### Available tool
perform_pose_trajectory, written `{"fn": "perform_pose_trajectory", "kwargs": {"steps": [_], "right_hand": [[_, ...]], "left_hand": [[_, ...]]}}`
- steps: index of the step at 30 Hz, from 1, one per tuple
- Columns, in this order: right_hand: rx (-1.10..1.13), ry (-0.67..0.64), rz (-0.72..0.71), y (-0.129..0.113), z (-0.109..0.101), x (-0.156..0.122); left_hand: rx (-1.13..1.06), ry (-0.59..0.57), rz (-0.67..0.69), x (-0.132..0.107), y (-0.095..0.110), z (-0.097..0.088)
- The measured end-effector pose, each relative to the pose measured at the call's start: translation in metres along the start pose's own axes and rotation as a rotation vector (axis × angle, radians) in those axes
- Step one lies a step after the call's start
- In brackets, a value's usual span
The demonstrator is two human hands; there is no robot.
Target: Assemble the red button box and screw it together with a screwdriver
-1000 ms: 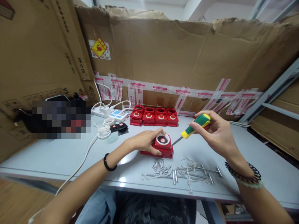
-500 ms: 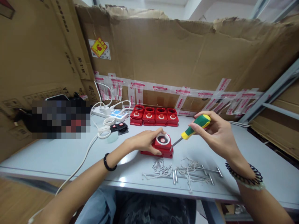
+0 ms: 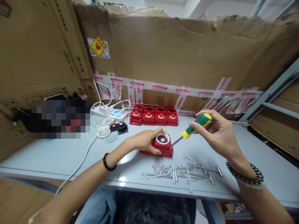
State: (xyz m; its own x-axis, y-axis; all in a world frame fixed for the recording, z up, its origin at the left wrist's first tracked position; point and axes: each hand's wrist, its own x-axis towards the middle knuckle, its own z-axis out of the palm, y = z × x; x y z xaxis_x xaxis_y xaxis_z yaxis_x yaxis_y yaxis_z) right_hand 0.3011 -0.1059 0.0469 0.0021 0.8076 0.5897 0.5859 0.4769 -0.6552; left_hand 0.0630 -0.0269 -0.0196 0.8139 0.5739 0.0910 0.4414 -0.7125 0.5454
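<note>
A red box-shaped unit (image 3: 163,147) with a white ring and dark round centre on top lies in the middle of the grey table (image 3: 58,155). My left hand (image 3: 143,140) grips its left side, fingers curled over the top edge. My right hand (image 3: 217,132) pinches the green and yellow handle of a screwdriver (image 3: 195,125). The metal tip slants down to the unit's right corner and touches it.
Several red units (image 3: 154,116) stand in a row at the back. A white power strip (image 3: 111,113) with cables, white rings (image 3: 104,131) and black parts (image 3: 119,127) lie at the left. Loose screws and metal pins (image 3: 179,171) lie near the front edge. Cardboard walls surround the table.
The screwdriver handle has shifted slightly in my right hand's fingers, the tip staying at the unit's corner. My left hand has not moved.
</note>
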Motion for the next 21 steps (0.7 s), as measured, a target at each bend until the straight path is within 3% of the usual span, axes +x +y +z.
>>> {"fn": "perform_pose_trajectory", "kwargs": {"steps": [21], "right_hand": [[-0.004, -0.039, -0.006, 0.0018, 0.0067, -0.0003]], "left_hand": [[-0.003, 0.001, 0.006, 0.0008, 0.0014, 0.0004]]}}
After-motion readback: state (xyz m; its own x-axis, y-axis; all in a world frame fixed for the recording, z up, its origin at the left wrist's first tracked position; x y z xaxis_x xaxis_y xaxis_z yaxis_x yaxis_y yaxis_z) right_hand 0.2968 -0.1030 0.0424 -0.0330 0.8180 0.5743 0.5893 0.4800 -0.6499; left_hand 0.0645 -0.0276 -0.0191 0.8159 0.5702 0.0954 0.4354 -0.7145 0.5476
